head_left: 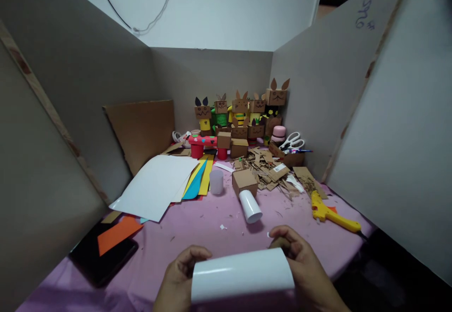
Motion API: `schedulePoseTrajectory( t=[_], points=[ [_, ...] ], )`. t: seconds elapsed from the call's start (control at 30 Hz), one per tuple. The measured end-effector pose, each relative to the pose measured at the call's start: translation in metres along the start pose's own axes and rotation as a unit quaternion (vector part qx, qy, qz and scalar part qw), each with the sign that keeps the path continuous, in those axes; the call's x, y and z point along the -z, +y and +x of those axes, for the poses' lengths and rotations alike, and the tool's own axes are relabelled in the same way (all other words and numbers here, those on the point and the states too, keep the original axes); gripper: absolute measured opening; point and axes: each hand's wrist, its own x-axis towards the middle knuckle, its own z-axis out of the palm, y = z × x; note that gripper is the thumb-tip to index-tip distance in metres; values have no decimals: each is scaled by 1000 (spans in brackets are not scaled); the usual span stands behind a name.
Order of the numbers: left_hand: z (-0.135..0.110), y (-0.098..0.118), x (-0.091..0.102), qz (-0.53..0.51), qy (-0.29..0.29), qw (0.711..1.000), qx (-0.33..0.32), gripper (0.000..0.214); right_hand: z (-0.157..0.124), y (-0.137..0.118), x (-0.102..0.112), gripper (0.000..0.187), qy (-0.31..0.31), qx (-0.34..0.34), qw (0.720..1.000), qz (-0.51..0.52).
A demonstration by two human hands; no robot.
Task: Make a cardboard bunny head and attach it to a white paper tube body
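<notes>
Both my hands curl a glossy white sheet of paper (243,274) into a roll at the bottom centre of the view. My left hand (178,274) grips its left end with the fingers bent round it. At the right end, my right hand (303,267) is closed on the sheet, with a small brown piece (281,243) under its fingertips. Just beyond the roll lie a white paper tube (250,205) joined to a cardboard cube (244,181), and a small white cylinder (216,181).
A pink cloth (183,229) covers the table, walled in by grey boards. Cardboard box figures (240,111) stand at the back, with scissors (292,141) and cardboard scraps (271,168) nearby. A yellow glue gun (330,213) lies to the right, coloured paper sheets (157,184) and a dark phone (102,253) to the left.
</notes>
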Motion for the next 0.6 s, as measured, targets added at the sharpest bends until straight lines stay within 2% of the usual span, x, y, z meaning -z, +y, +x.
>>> schedulePoseTrajectory(
  t=[0.1,0.17,0.33,0.43,0.6],
  points=[
    [4,-1,2,27,-14,1000,-7,18,10,2,5,30,-34,-101,994,-4],
    [5,0,3,50,-22,998,-27,17,14,2,9,28,-44,-130,990,-18],
    [7,-2,6,69,-14,995,-75,17,11,0,15,23,-52,-107,992,-30],
    [10,-3,14,100,-36,988,-111,19,6,0,16,32,-60,-80,995,-22],
    [8,4,30,216,-122,939,-239,18,-7,-4,16,42,-66,-21,995,-76]
  ],
)
